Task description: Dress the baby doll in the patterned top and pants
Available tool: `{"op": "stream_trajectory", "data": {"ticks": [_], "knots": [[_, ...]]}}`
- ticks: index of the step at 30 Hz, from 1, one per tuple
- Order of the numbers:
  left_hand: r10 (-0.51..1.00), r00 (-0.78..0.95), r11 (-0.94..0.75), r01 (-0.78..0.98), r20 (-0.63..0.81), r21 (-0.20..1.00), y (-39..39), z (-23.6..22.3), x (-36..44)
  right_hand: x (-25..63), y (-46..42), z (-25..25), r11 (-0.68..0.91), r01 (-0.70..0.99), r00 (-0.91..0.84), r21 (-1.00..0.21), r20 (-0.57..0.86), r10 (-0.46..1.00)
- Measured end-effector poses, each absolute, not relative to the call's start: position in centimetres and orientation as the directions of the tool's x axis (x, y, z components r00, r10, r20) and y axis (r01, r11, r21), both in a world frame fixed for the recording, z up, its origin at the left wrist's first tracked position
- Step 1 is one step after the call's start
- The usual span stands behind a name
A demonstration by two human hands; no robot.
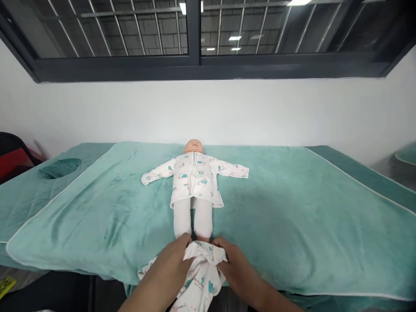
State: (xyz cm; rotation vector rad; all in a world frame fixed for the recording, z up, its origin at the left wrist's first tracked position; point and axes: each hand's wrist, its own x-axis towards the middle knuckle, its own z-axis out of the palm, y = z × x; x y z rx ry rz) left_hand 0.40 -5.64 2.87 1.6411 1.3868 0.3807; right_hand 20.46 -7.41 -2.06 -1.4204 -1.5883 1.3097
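A baby doll [194, 145] lies on its back, head toward the wall, wearing a white printed jacket [195, 175] with its sleeves spread wide. White cloth covers its legs [203, 216] down to the ankles. At its feet, white printed baby pants [203, 277] hang bunched over the near edge. My left hand [173, 264] grips the waistband from the left, thumb on top. My right hand [235, 266] is closed on the waistband's other side. The doll's feet are mostly hidden by the waistband and my hands.
A green velvety cover [276, 225] with white piping lies over the bed. A padded part with a round hole [59, 168] shows at the left. Behind stands a white wall [208, 110] below a dark-framed window [195, 67]. A red and black object [14, 160] sits at far left.
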Motion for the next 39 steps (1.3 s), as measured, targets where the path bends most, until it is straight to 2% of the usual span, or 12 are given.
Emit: {"op": "stream_trajectory", "data": {"ticks": [3, 5, 8, 11, 18, 21, 24, 27, 30, 32, 36, 39], "knots": [[0.901, 0.310, 0.038, 0.639, -0.303, 0.768, -5.6, 3.3, 0.8, 20.3, -7.4, -1.9, -0.068, 0.432, -0.159, -0.899, -0.150, 0.976], [0.878, 0.358, 0.053, 0.588, -0.318, 0.807, -5.6, 4.2, 0.9, 20.3, -7.7, -2.1, -0.071, 0.431, -0.136, -0.900, -0.143, 0.980], [0.833, 0.445, 0.115, 0.442, -0.329, 0.889, -5.3, 5.5, 0.8, 20.6, -7.7, -2.6, -0.001, 0.280, -0.110, -0.960, -0.033, 0.993], [0.826, 0.460, 0.153, 0.372, -0.325, 0.915, -4.2, 5.8, 1.2, 20.7, -7.1, -2.6, 0.060, 0.146, -0.063, -0.987, 0.051, 0.997], [0.941, 0.305, 0.026, 0.371, -0.148, 0.928, -0.4, 4.5, 3.6, 19.7, -4.2, -1.2, -0.142, -0.077, 0.104, -0.987, -0.150, 0.983], [0.970, 0.228, -0.002, 0.357, -0.085, 0.934, 0.0, 5.0, 3.9, 19.7, -3.1, -0.9, -0.135, -0.149, 0.099, -0.980, -0.150, 0.984], [0.942, 0.322, 0.007, 0.279, -0.100, 0.960, -0.1, 5.9, 2.6, 20.3, -1.8, -1.1, -0.085, -0.161, 0.077, -0.983, -0.098, 0.992], [0.867, 0.470, 0.059, 0.234, -0.166, 0.971, -0.1, 6.3, 0.9, 21.3, -0.2, -1.8, 0.018, -0.058, 0.053, -0.998, 0.015, 0.999], [0.872, 0.462, 0.054, 0.240, -0.163, 0.969, 0.7, 6.0, 0.5, 21.7, 1.0, -2.4, 0.069, 0.018, 0.046, -0.997, 0.070, 0.996], [0.913, 0.387, 0.023, 0.266, -0.129, 0.964, 1.4, 5.7, 1.3, 21.5, 1.5, -2.5, 0.022, -0.052, 0.077, -0.998, 0.018, 0.997], [0.969, 0.246, -0.095, 0.343, 0.009, 0.934, 2.6, 5.6, 3.3, 20.9, 2.4, -2.0, -0.059, -0.324, 0.046, -0.944, -0.079, 0.996], [0.962, 0.272, -0.096, 0.341, -0.001, 0.935, 2.9, 5.9, 3.5, 21.5, 3.7, -1.5, -0.050, -0.320, -0.041, -0.946, -0.039, 0.998]]}}
